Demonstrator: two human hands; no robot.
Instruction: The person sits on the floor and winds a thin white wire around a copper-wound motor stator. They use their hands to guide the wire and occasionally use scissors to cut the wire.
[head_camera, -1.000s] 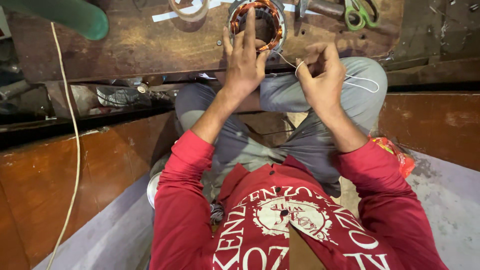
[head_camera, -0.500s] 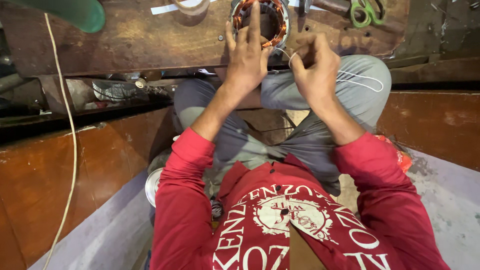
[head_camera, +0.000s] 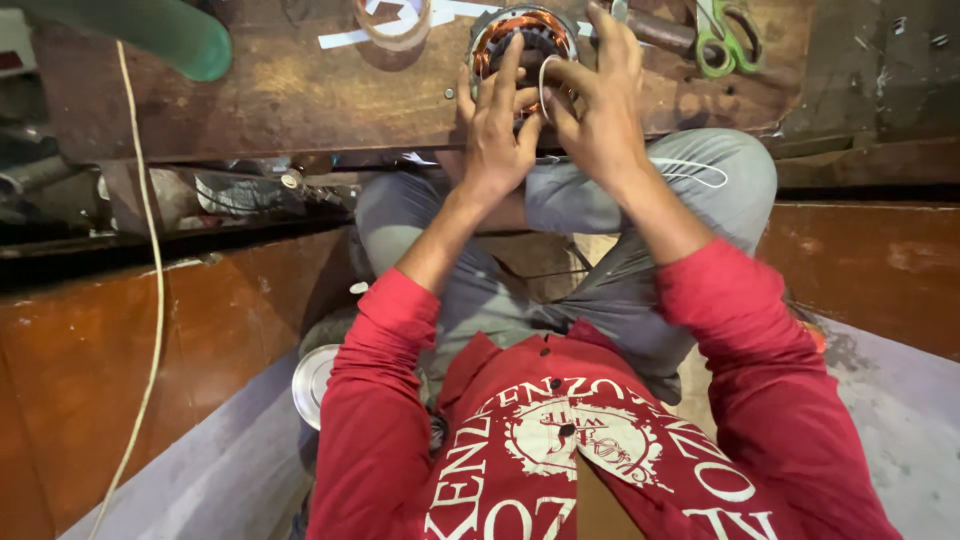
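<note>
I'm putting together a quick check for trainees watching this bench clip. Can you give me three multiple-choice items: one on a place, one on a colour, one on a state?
1. Where do the scissors lie?
A. On the wooden bench, right of the motor stator
B. On the person's lap
C. On the floor

2. What colour are the scissor handles?
A. Red
B. Green
C. Black

3. How are the hands placed?
A. Both in the lap
B. Both at the motor stator
C. One holding the scissors

Answers: 1 A, they rest on the wooden bench. 2 B, the loops are green. 3 B, left hand and right hand meet at its copper windings.

Green scissors (head_camera: 728, 38), tape roll (head_camera: 392, 20) on bench — green pipe (head_camera: 150, 30) left.
</note>
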